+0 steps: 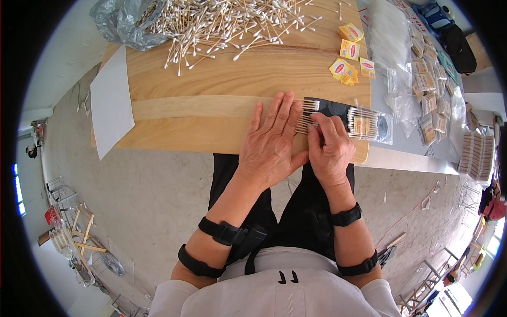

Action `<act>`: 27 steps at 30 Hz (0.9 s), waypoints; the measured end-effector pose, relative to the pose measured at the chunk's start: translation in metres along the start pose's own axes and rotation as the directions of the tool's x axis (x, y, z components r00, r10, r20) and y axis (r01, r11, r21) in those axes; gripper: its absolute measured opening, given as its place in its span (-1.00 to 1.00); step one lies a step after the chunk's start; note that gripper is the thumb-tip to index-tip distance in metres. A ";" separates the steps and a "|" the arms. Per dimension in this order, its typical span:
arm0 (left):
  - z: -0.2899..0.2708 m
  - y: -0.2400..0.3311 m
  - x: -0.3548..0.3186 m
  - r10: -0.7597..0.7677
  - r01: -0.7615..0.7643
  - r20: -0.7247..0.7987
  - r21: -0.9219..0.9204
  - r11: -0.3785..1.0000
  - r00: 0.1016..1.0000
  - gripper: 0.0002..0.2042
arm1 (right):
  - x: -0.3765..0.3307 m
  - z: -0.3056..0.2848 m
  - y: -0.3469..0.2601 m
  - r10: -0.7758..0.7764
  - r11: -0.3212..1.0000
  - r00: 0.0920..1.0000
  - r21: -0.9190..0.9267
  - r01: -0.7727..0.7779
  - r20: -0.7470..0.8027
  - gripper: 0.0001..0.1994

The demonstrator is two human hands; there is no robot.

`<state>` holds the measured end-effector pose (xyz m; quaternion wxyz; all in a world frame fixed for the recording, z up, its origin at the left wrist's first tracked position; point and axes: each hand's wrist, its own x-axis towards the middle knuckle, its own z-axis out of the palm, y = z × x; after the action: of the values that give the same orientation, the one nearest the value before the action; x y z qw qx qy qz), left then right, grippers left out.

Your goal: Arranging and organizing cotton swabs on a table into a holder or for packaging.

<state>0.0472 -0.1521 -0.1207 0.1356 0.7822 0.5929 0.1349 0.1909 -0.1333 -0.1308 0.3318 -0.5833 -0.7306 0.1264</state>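
My left hand (272,142) lies flat, fingers spread, pressing down on a row of wooden cotton swabs (309,105) at the near edge of the wooden board (211,90). My right hand (330,148) sits right beside it, its fingertips pinching the swabs where they meet a clear plastic bag (367,124) that holds more swabs and a yellow label. A dark flat piece (332,107) lies under the bag's mouth.
A big loose heap of cotton swabs (227,24) covers the board's far side, next to a grey plastic bag (121,21). Yellow label cards (348,58) lie at the right. A white sheet (111,100) hangs off the left. Filled packets (428,100) crowd the right-hand table.
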 end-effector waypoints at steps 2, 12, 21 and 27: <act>0.000 0.001 0.000 0.002 -0.002 -0.003 0.000 1.000 1.000 -0.14 | -0.001 0.001 0.002 -0.006 1.000 1.000 0.023 0.006 0.002 -0.75; -0.001 0.001 0.000 0.003 -0.002 -0.013 0.005 1.000 1.000 -0.16 | 0.002 -0.001 -0.003 0.013 1.000 1.000 -0.006 -0.013 0.023 -0.72; -0.002 0.001 0.000 0.001 -0.001 -0.004 0.004 1.000 1.000 -0.15 | 0.004 -0.008 -0.001 0.043 0.996 0.996 0.076 -0.049 0.082 -0.69; -0.005 0.003 -0.001 0.029 -0.029 -0.017 0.005 1.000 0.999 -0.13 | 0.009 -0.011 0.016 0.040 0.962 0.990 0.262 -0.074 0.132 -0.69</act>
<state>0.0476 -0.1532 -0.1147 0.1268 0.7899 0.5829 0.1421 0.2094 -0.1228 -0.1282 0.3565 -0.5451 -0.7094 0.2692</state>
